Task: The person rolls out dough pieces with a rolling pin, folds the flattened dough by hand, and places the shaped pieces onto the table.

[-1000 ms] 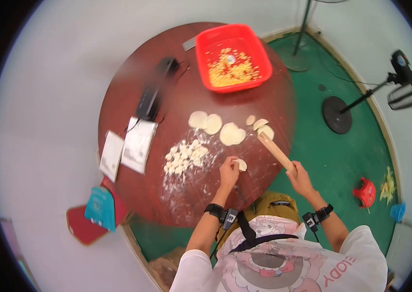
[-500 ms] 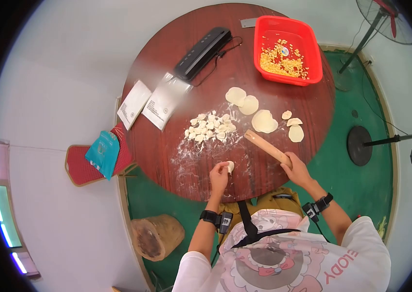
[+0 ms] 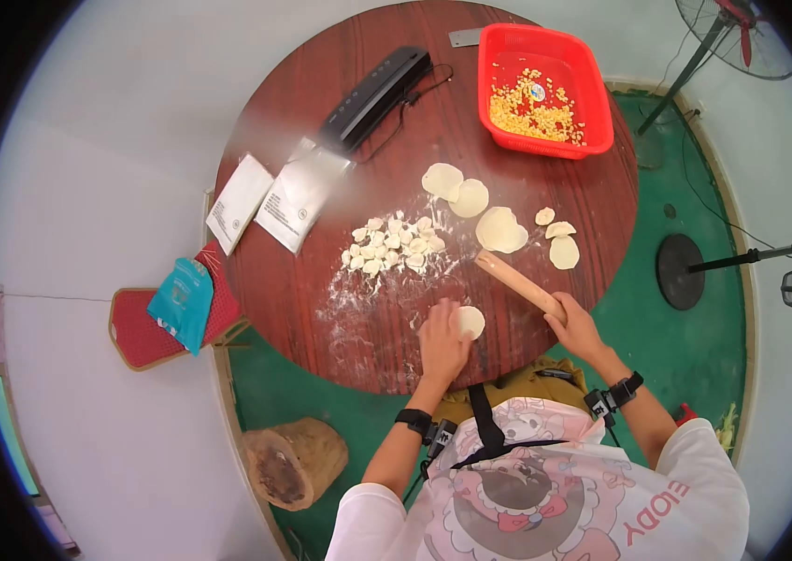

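My right hand [image 3: 573, 327] is closed around the near end of a wooden rolling pin [image 3: 519, 283], which slants up and to the left over the table. My left hand [image 3: 443, 343] is low at the table's near side, its outstretched fingers blurred by motion. Against its right side lies a small round dough wrapper [image 3: 470, 323], partly covered by the hand. Farther off is a floury cluster of small dough pieces [image 3: 386, 245]. Flat rolled wrappers [image 3: 502, 230] lie beyond the pin, two of them overlapping, with smaller dough pieces [image 3: 560, 229] to their right.
A red plastic basket [image 3: 592, 140] with yellow corn kernels stands at the far right of the round table [image 3: 321, 327]. A black vacuum sealer [image 3: 375, 98] and plastic bag packs [image 3: 293, 210] lie far left. A chair [image 3: 134, 323], log stump [image 3: 293, 463] and fans surround the table.
My left hand has moved slightly right and turned over from a pinch on the dough; the round wrapper now lies flatter and shows more. My right hand still holds the rolling pin.
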The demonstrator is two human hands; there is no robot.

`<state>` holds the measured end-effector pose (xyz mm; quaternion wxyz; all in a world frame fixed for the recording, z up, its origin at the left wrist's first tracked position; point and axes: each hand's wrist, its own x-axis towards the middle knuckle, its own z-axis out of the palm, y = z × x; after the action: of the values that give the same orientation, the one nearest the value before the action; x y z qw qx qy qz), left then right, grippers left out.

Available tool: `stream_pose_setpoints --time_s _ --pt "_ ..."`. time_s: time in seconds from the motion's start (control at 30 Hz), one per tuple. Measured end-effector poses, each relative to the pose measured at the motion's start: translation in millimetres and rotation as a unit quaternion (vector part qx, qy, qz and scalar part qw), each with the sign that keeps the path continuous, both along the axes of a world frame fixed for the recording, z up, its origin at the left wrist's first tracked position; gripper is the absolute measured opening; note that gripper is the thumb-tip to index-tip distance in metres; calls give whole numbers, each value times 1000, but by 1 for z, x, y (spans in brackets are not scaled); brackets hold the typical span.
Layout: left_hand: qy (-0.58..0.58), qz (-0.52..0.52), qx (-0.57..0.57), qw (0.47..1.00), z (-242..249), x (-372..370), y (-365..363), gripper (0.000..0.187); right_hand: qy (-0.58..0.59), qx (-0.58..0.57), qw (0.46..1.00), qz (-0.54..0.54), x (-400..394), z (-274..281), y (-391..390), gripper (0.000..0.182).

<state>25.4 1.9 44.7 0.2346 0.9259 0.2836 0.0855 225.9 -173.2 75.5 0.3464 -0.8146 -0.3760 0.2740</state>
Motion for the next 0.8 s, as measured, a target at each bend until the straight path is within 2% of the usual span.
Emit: stream_pose_setpoints --time_s 0.03,0.17,0.2,0.23,0.27,0.33,0.37,0.4,0.47,0.53,0.57,0.63,0.67,0.73,0.8 --pt "63 -95 36 993 -22 -7 -5 62 -1 -3 1000 0 -1 -2 0 36" --pt "87 -125 18 988 -41 -13 -9 57 -59 15 995 76 -6 -3 16 34" --pt "-5 -33 -49 998 -41 -15 -5 56 -83 28 990 112 -8 -2 19 31" --pt "-97 60 -115 987 -41 -18 -1 55 -100 32 983 149 -10 -6 24 28" --pt "-96 59 -115 987 -41 -22 4 55 -100 32 984 147 -12 -13 30 28" --pt "-201 219 -55 953 -24 -25 17 54 -142 0 962 233 -20 -28 42 28" --pt "-185 188 -7 965 -19 -27 23 53 -141 0 962 233 -23 -36 49 28" --pt "-183 189 -8 965 -20 -28 28 53 -187 1 945 269 -27 -44 57 28" --pt "22 12 74 997 -23 -28 34 53 -233 1 924 304 -34 -58 66 28" --pt "46 14 74 996 -36 -27 29 55 -261 9 909 325 -40 -62 72 32" --pt "68 27 60 995 -43 -28 25 56 -261 8 909 326 -42 -65 71 32" --pt "90 38 41 994 -47 -31 20 56 -226 95 927 282 -44 -54 68 42" --pt "88 33 39 995 -48 -33 17 57 -225 91 928 284 -45 -54 66 42" --pt "88 29 35 995 -45 -35 13 57 -236 40 957 165 -47 -56 67 54" --pt "64 55 23 996 -42 -34 11 57 -274 1 948 165 -52 -59 69 57"
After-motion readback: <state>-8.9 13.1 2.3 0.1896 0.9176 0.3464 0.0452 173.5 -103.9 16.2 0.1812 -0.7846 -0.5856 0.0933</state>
